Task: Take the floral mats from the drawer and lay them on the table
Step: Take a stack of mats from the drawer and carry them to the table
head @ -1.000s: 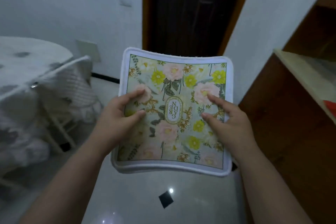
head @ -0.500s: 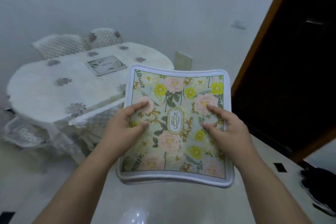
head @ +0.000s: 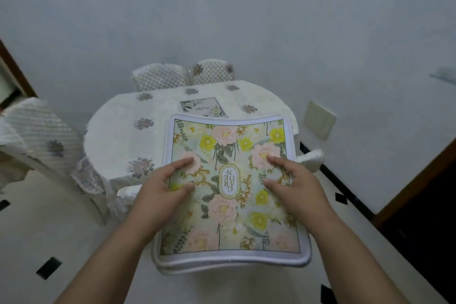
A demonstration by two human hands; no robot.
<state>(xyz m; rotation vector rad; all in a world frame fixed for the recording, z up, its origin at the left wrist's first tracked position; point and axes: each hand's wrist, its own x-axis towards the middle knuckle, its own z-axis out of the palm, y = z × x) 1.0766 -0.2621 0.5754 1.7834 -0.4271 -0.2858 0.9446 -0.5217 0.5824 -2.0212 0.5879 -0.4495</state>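
Only the head view to go on here. The person is carrying the floral mats (head: 229, 190), a small stack by the look of it, since at least one more white edge shows under the top one at the near side. The stack is up in the air in front of the person, short of the table (head: 118, 136), not resting on anything.

The left hand (head: 160, 195) grips the stack's left edge, thumb and a finger curled over the printed top, the rest presumably underneath where it can't be seen. The right hand (head: 298, 187) does the same on the right edge. So both hands are clamped on the mats, one each side.

On the table, past the far edge of the stack, there's a smaller mat (head: 203, 107) lying flat on the flowered tablecloth (head: 143, 123). It looks floral too, but it's a bit blurry to say it's from the same set. Covered chairs (head: 182, 74) stand behind the table.

Progress-wise: the drawer part looks done, since the mats are out and in hand. What's left is reaching the table and laying them out one by one.
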